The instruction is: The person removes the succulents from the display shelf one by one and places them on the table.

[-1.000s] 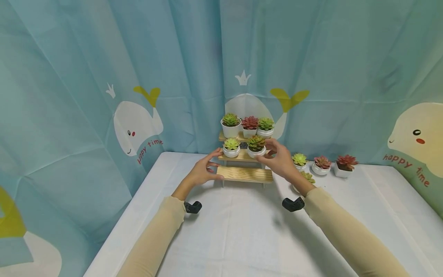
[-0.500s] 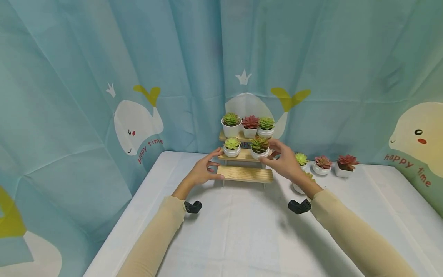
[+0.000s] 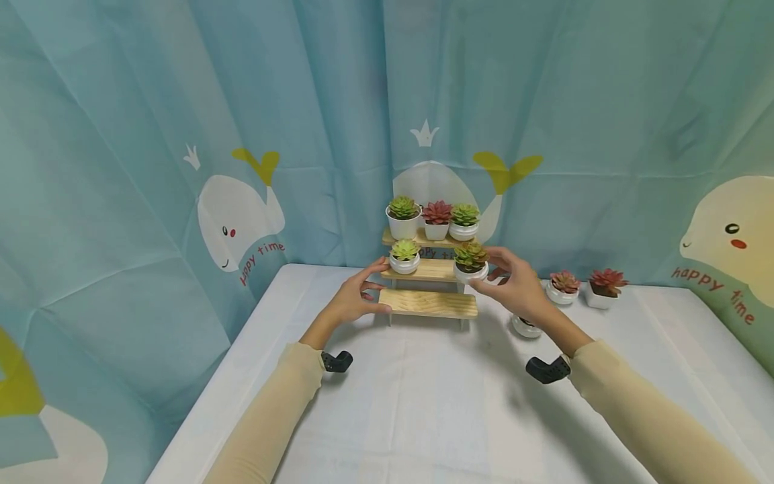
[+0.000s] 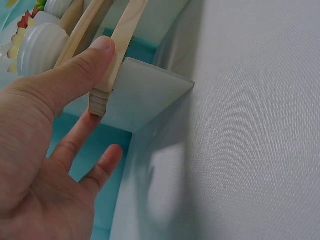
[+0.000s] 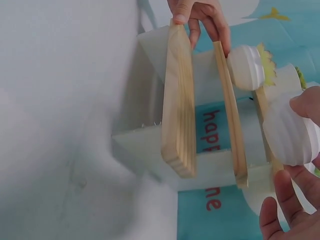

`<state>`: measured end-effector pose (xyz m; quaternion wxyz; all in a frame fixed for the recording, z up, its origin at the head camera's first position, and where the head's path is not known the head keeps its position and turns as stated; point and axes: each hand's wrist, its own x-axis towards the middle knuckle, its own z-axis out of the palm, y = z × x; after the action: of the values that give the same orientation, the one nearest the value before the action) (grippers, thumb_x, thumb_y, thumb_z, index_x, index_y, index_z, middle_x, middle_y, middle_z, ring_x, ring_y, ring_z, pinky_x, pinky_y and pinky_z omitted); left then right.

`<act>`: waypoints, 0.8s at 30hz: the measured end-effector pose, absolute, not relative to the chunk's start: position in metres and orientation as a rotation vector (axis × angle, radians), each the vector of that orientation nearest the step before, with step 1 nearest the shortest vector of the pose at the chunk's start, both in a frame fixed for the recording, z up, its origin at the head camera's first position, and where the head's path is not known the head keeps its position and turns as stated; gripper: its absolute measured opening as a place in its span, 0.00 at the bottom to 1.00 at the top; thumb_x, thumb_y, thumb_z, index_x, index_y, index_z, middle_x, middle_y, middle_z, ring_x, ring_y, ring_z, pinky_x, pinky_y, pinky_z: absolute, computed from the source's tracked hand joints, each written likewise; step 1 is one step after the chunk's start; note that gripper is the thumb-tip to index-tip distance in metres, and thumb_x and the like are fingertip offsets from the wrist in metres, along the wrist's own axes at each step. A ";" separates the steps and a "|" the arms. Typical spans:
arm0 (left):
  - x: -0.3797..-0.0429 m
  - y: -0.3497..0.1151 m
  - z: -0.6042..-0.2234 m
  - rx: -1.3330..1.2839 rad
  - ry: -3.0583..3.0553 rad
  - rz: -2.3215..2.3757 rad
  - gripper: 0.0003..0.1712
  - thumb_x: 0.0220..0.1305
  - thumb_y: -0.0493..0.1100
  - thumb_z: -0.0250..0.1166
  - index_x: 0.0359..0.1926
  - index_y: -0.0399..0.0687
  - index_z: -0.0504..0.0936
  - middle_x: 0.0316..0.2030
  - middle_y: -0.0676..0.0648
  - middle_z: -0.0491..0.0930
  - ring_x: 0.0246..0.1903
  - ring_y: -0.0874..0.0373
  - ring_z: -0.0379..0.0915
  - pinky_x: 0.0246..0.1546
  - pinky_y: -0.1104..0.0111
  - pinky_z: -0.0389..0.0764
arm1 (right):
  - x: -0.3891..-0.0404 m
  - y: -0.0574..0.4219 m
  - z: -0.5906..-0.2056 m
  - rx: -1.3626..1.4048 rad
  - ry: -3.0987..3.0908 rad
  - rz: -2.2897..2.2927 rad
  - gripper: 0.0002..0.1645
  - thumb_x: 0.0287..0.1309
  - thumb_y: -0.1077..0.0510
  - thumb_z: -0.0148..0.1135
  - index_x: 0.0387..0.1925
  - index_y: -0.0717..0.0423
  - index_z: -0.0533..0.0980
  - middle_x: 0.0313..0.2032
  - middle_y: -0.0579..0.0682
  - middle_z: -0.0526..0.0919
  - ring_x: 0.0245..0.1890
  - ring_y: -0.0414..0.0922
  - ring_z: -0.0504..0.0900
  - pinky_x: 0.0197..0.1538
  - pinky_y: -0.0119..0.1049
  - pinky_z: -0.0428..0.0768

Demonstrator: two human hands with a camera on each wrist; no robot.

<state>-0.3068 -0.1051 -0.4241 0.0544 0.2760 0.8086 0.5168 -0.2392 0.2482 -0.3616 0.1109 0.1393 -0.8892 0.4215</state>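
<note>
My right hand (image 3: 517, 286) pinches the white pot of a green-brown succulent (image 3: 471, 261) at the right end of the middle step. In the right wrist view this ribbed pot (image 5: 290, 132) looks raised off the board. My left hand (image 3: 352, 300) grips the left end of a three-step wooden plant stand (image 3: 428, 304). Its thumb (image 4: 95, 57) presses the lowest board, with a finger behind that board's end. A light green succulent (image 3: 404, 257) in a white pot sits at the left of the middle step.
The top step bears a green succulent (image 3: 403, 218), a red one (image 3: 437, 220) and another green one (image 3: 464, 223). On the table to the right stand a pink succulent (image 3: 564, 289), a red succulent (image 3: 605, 290) and a partly hidden white pot (image 3: 526, 327). A whale-print curtain (image 3: 338, 101) hangs behind.
My right hand and the green-brown succulent have moved right, from mid-right of the middle step to its right end. The left hand and the stand have stayed put.
</note>
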 end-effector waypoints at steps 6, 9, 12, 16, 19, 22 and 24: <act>-0.307 -0.103 -0.423 0.828 2.427 1.588 0.53 0.55 0.29 0.78 0.79 0.43 0.60 0.81 0.48 0.48 0.64 0.35 0.72 0.57 0.38 0.74 | -0.230 0.266 -0.358 0.353 -2.656 1.190 0.45 0.63 0.43 0.72 0.73 0.55 0.66 0.68 0.64 0.74 0.47 0.52 0.81 0.47 0.51 0.78; -0.307 -0.103 -0.423 0.816 2.412 1.588 0.53 0.55 0.29 0.77 0.79 0.41 0.60 0.81 0.46 0.48 0.64 0.34 0.71 0.58 0.37 0.73 | -0.225 0.275 -0.354 0.331 -2.672 1.182 0.46 0.62 0.42 0.72 0.74 0.57 0.65 0.68 0.65 0.73 0.49 0.53 0.80 0.46 0.50 0.78; -0.307 -0.103 -0.423 0.815 2.415 1.587 0.53 0.56 0.30 0.77 0.79 0.43 0.60 0.82 0.48 0.47 0.65 0.35 0.71 0.58 0.38 0.73 | -0.219 0.285 -0.352 0.316 -2.669 1.161 0.46 0.62 0.43 0.73 0.73 0.58 0.65 0.66 0.65 0.75 0.48 0.54 0.81 0.43 0.44 0.80; -0.306 -0.104 -0.424 0.827 2.443 1.576 0.53 0.56 0.32 0.78 0.78 0.47 0.62 0.81 0.51 0.48 0.64 0.38 0.73 0.57 0.40 0.75 | -0.212 0.301 -0.352 0.291 -2.657 1.121 0.44 0.63 0.45 0.73 0.73 0.58 0.66 0.62 0.64 0.79 0.44 0.52 0.81 0.39 0.34 0.79; -0.306 -0.104 -0.424 0.834 2.459 1.567 0.52 0.55 0.34 0.79 0.78 0.50 0.64 0.81 0.54 0.49 0.63 0.41 0.75 0.56 0.43 0.77 | -0.205 0.313 -0.351 0.262 -2.653 1.096 0.44 0.63 0.44 0.72 0.72 0.57 0.66 0.59 0.64 0.80 0.42 0.47 0.80 0.36 0.32 0.78; -0.306 -0.105 -0.424 0.837 2.471 1.556 0.52 0.55 0.35 0.80 0.77 0.52 0.64 0.81 0.55 0.50 0.62 0.43 0.75 0.56 0.46 0.79 | -0.199 0.324 -0.350 0.234 -2.647 1.103 0.44 0.63 0.45 0.72 0.73 0.57 0.66 0.58 0.65 0.81 0.41 0.39 0.79 0.36 0.30 0.77; -0.306 -0.105 -0.424 0.829 2.480 1.548 0.52 0.55 0.36 0.80 0.77 0.53 0.64 0.81 0.56 0.50 0.62 0.45 0.76 0.55 0.48 0.79 | -0.195 0.331 -0.351 0.218 -2.638 1.112 0.43 0.63 0.45 0.72 0.73 0.56 0.66 0.58 0.65 0.81 0.42 0.34 0.78 0.38 0.28 0.77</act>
<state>-0.3060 -0.1053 -0.4238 0.0517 0.2725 0.8151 0.5087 -0.1948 0.3308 -0.3506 0.1348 0.0753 -0.9105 0.3836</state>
